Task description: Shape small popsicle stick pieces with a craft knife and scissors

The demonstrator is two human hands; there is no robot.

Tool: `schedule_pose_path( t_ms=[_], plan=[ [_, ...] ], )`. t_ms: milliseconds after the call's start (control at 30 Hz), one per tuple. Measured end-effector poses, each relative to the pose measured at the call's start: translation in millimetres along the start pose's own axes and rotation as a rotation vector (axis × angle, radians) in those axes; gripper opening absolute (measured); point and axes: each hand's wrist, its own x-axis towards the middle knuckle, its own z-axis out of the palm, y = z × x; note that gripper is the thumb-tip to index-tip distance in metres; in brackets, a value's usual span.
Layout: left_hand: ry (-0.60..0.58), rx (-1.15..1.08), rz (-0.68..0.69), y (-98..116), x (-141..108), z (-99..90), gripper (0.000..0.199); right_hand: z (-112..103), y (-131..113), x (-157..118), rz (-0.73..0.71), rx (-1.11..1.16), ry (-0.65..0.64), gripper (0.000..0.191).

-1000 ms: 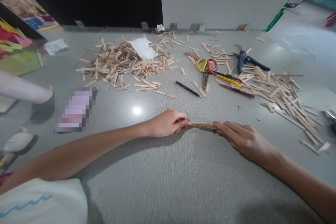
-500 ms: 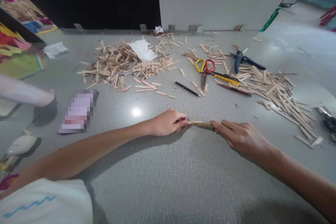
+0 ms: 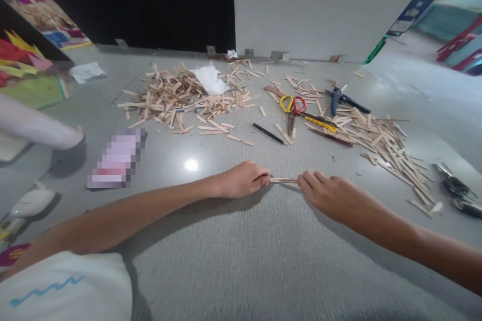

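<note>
Between my two hands runs a thin wooden stick (image 3: pixel 283 180), low over the grey table. My left hand (image 3: pixel 246 179) is closed in a pinch on its left end. The fingers of my right hand (image 3: pixel 320 188) are curled round the other end, where something thin and yellowish-brown lies along the stick; its full shape is hidden by the fingers. A black pen (image 3: pixel 268 133) lies just beyond my hands, near scissors (image 3: pixel 291 123) with one yellow and one red handle.
Wooden stick pieces lie in a left pile (image 3: pixel 165 95) and a right pile (image 3: pixel 391 143). Blue pliers (image 3: pixel 335 100), a yellow cutter (image 3: pixel 320 121) and a phone-like pixelated object (image 3: pixel 116 158) are on the table (image 3: pixel 226 261). Another person's arm (image 3: pixel 37 123) rests at left.
My right hand has moved left, closer to my left hand, so less of the stick and the yellowish piece shows between them. The view has shifted slightly.
</note>
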Motion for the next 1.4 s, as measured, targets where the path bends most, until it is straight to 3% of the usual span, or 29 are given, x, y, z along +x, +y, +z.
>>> schedule_pose_path(
  t_ms=[233,467,667,767,900,1100,1300,1400],
  plan=[
    [0.017,0.022,0.0,-0.5,0.1,2.1,0.025,1.4,-2.3,8.8,0.073,0.026,-0.126,0.024],
    [0.03,0.022,0.0,-1.9,0.7,2.3,0.027,9.1,-3.6,11.3,0.045,0.001,-0.014,0.027],
    [0.078,0.046,-0.037,0.3,0.2,7.0,0.031,24.4,-3.1,12.6,0.099,0.162,-0.049,0.029],
    [0.096,0.074,-0.049,2.0,-1.9,9.1,0.032,15.3,-6.1,18.3,0.12,0.175,-0.069,0.028],
    [0.094,0.116,-0.038,3.2,-4.7,11.2,0.03,0.9,-11.7,23.8,0.196,0.011,-0.132,0.031],
    [0.136,0.182,-0.032,3.0,-3.6,16.4,0.034,14.2,6.5,24.7,0.014,0.115,-0.175,0.027],
    [0.165,0.248,-0.028,1.5,-4.5,20.6,0.036,0.6,-8.2,28.4,0.213,0.035,-0.175,0.031],
    [0.187,0.283,-0.028,0.5,-4.0,22.7,0.035,2.2,-1.5,31.8,0.132,0.071,-0.241,0.031]
  ],
)
